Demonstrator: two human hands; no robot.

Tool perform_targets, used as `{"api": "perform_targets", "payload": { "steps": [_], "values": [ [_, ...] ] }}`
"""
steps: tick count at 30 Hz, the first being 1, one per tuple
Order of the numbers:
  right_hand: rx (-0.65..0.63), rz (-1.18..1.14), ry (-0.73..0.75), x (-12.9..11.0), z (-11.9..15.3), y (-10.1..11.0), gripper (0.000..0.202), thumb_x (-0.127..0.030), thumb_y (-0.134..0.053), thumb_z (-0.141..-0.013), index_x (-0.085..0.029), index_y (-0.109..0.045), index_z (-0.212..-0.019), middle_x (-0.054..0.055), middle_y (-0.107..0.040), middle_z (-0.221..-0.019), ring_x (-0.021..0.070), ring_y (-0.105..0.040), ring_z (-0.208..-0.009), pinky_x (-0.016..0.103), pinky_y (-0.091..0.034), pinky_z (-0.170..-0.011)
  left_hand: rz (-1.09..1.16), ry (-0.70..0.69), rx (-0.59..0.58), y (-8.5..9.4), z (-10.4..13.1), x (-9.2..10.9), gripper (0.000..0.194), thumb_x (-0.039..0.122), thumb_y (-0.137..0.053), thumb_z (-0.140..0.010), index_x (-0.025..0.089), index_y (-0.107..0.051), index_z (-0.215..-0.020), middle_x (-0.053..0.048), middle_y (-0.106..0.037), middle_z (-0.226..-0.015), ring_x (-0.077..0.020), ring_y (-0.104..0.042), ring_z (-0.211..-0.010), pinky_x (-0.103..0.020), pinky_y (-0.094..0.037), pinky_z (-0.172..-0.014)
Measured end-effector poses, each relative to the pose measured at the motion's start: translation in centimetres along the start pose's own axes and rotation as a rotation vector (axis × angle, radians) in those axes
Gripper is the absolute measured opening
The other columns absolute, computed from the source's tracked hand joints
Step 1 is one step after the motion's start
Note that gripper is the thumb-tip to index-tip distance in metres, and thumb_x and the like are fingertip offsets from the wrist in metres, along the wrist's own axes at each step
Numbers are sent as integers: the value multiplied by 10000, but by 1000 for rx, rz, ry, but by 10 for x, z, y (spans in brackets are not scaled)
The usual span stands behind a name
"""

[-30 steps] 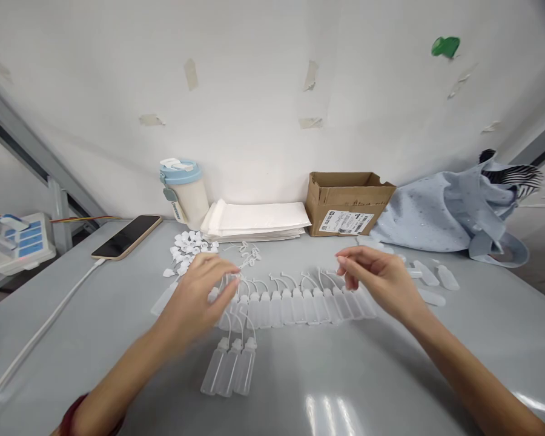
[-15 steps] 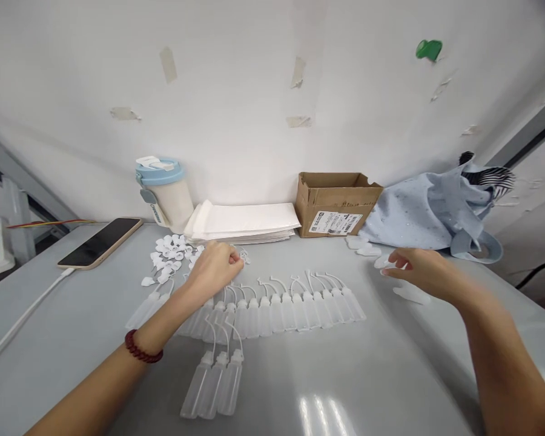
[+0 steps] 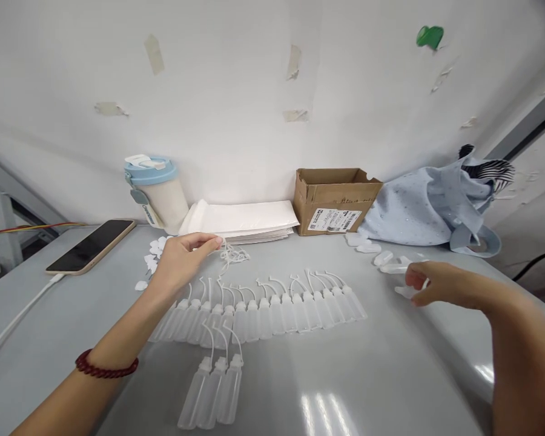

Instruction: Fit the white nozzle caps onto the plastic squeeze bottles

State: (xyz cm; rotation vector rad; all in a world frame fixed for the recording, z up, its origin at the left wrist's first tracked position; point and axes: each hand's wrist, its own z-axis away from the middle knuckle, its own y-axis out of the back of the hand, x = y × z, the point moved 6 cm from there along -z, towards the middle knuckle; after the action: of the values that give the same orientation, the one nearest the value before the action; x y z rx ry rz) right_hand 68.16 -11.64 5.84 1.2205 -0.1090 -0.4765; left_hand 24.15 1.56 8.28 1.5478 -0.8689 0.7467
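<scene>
My left hand (image 3: pixel 184 260) is pinched at the edge of a small tangle of white cords (image 3: pixel 233 257), with a cord at its fingertips. Partly behind that hand lies a pile of white caps (image 3: pixel 157 247). On the right, the fingers of my right hand (image 3: pixel 449 287) curl round a small translucent bottle (image 3: pixel 405 292), partly hidden by them. More loose bottles (image 3: pixel 393 266) lie just beyond. Between my hands runs a row of translucent bottles (image 3: pixel 277 315) with white cords at their tops. Three similar corded bottles (image 3: pixel 213 393) lie closer to me.
At the back stand a cup with a blue lid (image 3: pixel 157 188), a stack of white envelopes (image 3: pixel 249 219) and an open cardboard box (image 3: pixel 336 203). A light blue cloth bag (image 3: pixel 418 209) lies right. A phone (image 3: pixel 91 248) with a white cable is at left.
My left hand has drawn left, uncovering the cord tangle. My right hand has moved right and nearer to me, onto a loose bottle. The view has shifted slightly.
</scene>
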Motion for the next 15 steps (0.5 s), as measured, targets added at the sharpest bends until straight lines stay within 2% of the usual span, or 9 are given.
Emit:
{"api": "perform_targets", "payload": {
  "steps": [5, 9, 12, 15],
  "values": [
    [27, 14, 23, 0, -2, 3, 126, -125, -615, -520, -221, -644, -596, 70, -707, -740, 265, -651, -678, 319, -456, -538, 140, 0, 61, 0, -3, -10, 312, 480, -647, -725, 193, -729, -818, -38, -752, -786, -194, -641, -793, -246, -478, -647],
    [52, 20, 55, -1, -4, 4, 155, -74, -615, -496, -225, -644, -518, 46, -697, -632, 251, -638, -588, 307, -435, -493, 180, -10, 54, -1, -1, -7, 285, 455, -693, -703, 188, -729, -795, -31, -739, -743, -187, -641, -761, -247, -479, -656],
    [90, 8, 77, -2, -3, 5, 135, -86, -623, -515, -216, -647, -492, 54, -695, -634, 243, -627, -572, 303, -420, -484, 206, -28, 58, -1, 0, -4, 273, 444, -688, -717, 197, -727, -827, -20, -733, -756, -172, -636, -764, -238, -476, -666],
    [156, -24, 107, -6, -1, 9, 80, -158, -635, -592, -211, -671, -544, 80, -704, -681, 250, -632, -604, 323, -433, -520, 209, -25, 33, -1, -2, -4, 246, 417, -708, -700, 187, -733, -786, -24, -720, -708, -171, -631, -732, -243, -480, -650]
  ]
}}
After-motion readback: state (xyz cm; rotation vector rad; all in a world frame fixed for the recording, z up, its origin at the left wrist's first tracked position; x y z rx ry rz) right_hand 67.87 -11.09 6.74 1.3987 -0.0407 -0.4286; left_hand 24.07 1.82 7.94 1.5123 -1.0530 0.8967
